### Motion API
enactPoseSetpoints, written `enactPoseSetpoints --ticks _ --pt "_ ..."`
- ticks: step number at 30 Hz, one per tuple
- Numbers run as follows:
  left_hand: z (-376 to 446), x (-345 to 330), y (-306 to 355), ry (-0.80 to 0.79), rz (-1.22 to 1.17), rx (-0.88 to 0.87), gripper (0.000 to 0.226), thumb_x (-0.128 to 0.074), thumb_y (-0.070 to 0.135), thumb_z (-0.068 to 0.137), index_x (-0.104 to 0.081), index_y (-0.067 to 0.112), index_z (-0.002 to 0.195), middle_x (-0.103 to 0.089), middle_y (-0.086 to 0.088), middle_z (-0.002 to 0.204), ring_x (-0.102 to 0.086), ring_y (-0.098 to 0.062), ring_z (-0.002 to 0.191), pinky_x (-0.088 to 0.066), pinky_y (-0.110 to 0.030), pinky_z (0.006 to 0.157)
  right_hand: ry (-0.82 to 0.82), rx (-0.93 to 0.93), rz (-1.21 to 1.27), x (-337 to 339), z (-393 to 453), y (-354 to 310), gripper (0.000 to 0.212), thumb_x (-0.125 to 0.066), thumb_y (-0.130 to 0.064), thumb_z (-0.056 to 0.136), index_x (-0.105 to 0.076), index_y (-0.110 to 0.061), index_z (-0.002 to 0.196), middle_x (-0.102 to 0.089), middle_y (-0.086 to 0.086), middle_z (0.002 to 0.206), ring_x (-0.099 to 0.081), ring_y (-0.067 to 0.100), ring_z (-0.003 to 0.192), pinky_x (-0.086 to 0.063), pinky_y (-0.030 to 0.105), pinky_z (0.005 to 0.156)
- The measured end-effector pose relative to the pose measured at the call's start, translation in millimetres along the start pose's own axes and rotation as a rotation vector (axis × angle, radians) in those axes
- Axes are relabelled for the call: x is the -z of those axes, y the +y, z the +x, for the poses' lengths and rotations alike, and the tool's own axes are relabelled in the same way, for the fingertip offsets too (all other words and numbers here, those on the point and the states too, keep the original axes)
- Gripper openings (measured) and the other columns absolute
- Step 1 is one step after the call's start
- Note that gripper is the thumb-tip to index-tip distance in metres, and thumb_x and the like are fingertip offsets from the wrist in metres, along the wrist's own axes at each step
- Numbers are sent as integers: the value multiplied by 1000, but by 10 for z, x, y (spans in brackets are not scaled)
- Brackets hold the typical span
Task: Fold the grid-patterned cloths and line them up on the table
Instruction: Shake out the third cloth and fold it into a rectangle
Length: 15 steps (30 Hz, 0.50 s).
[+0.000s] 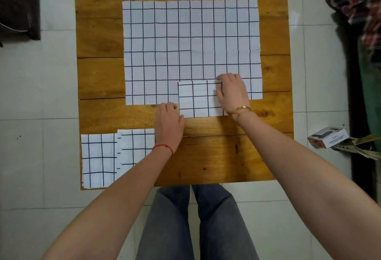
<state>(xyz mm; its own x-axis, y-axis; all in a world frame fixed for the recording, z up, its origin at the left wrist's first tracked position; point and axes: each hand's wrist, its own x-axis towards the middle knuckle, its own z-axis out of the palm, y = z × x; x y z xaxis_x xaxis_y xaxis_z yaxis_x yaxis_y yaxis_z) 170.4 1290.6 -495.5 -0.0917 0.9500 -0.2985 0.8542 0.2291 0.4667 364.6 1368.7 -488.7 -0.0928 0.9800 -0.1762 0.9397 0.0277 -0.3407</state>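
Note:
A large white cloth with a black grid [185, 45] lies spread flat over the middle of the wooden table [99, 36]. On its near edge rests a small folded grid cloth [198, 99]. My right hand [232, 92] lies on that folded cloth's right end, fingers curled over its far right corner. My left hand [169, 121] rests on the table at the folded cloth's left edge, fingers curled beside it. Two folded grid cloths [98, 159] [135, 146] lie side by side at the table's near left corner, the second partly under my left forearm.
The table stands on a pale tiled floor. A small box [327, 137] with papers lies on the floor to the right, next to hanging patterned clothes [358, 1]. A dark bag [18, 5] sits at the far left. My legs stand at the table's near edge.

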Motion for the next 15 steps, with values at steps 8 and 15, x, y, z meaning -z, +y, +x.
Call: enactPoseSetpoints --ticks 8,15 --pt "199 -92 91 -21 0 281 29 -67 33 87 -56 12 104 -53 -4 104 -50 -18 95 -45 -26 76 -106 68 -33 -101 312 -15 22 -49 -11 92 -60 -9 111 -59 10 111 -48 28 105 -41 36 87" --pt "198 -102 202 -33 -21 320 17 -64 29 91 -58 13 90 -54 -2 92 -53 -17 86 -45 -26 67 -113 94 -89 -151 358 -24 20 -51 -8 91 -57 -6 110 -58 13 109 -48 30 102 -41 37 83"
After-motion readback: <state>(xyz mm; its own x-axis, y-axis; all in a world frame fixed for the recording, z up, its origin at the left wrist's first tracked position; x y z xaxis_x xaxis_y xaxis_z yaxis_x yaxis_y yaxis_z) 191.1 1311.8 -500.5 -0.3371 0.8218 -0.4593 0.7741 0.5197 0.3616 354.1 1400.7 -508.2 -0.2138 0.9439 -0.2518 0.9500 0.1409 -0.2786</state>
